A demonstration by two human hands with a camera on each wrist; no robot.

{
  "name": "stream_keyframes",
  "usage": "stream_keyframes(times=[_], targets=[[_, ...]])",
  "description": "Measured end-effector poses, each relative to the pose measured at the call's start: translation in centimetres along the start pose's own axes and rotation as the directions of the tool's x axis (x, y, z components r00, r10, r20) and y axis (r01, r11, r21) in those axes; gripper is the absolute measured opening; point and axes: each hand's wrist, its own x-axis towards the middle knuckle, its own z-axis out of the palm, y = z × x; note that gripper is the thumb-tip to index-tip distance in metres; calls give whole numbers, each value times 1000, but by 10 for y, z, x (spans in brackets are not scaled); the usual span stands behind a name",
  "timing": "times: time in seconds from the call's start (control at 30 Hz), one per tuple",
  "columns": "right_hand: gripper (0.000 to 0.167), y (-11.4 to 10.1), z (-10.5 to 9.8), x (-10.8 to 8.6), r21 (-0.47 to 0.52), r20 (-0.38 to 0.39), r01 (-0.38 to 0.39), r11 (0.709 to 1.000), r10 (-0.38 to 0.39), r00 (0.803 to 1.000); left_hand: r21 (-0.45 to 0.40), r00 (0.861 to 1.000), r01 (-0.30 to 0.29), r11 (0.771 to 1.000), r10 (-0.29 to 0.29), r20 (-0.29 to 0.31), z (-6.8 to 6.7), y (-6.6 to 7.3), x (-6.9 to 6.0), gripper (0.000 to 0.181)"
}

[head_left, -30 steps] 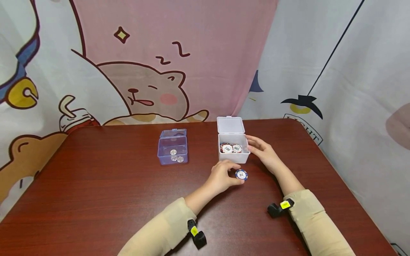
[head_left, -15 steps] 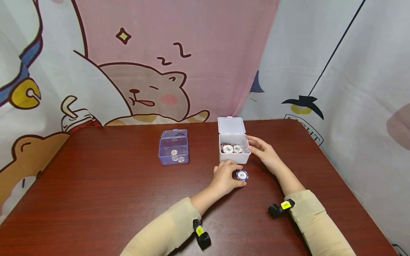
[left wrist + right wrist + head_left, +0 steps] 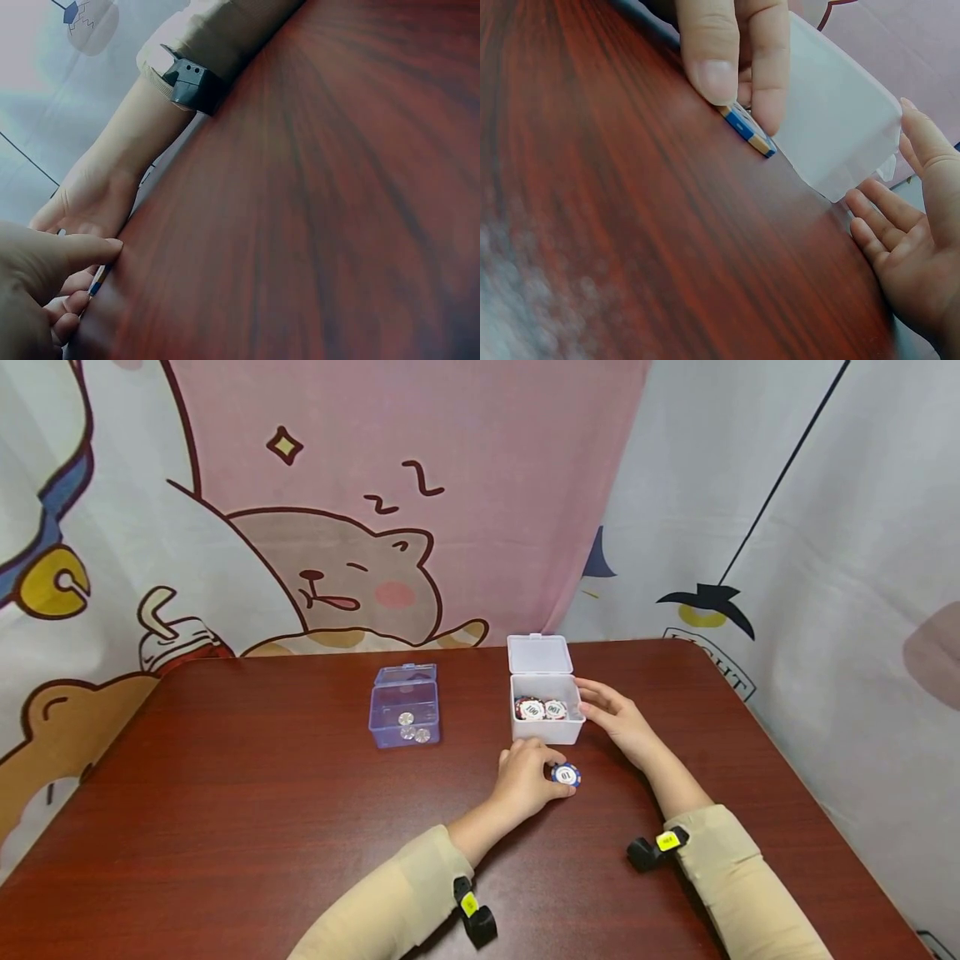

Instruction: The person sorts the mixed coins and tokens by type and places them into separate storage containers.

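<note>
A blue-edged poker chip (image 3: 566, 775) marked 10 lies on the table in front of the white box. My left hand (image 3: 525, 779) pinches it by its edges between thumb and fingers. In the right wrist view the blue and yellow rim of the chip (image 3: 748, 132) shows beneath the left fingertips. My right hand (image 3: 618, 718) rests against the right side of the open white plastic box (image 3: 546, 732), its fingers fairly straight. Inside that box lie poker chips (image 3: 532, 710) with white faces marked 100.
To the left stands an open blue translucent box (image 3: 378, 737) with several small clear, gem-like pieces (image 3: 408, 732) in it. The reddish-brown table (image 3: 247, 810) meets a printed curtain (image 3: 510, 510) at the back.
My left hand has shifted slightly right, and its thumb and fingers have closed onto the chip's edges. The chip has moved slightly nearer to me. My right hand stays at the white box.
</note>
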Motion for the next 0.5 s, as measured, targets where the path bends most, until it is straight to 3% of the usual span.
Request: stream_keyframes(times=[0.27, 0.5], targets=[[47, 0, 1, 0, 8, 1, 3, 1000, -3, 1000, 78, 1000, -12, 997, 13, -16, 0, 1, 1, 37], [48, 0, 1, 0, -10, -4, -10, 1000, 10, 1000, 97, 998, -28, 995, 32, -44, -1, 2, -1, 36]])
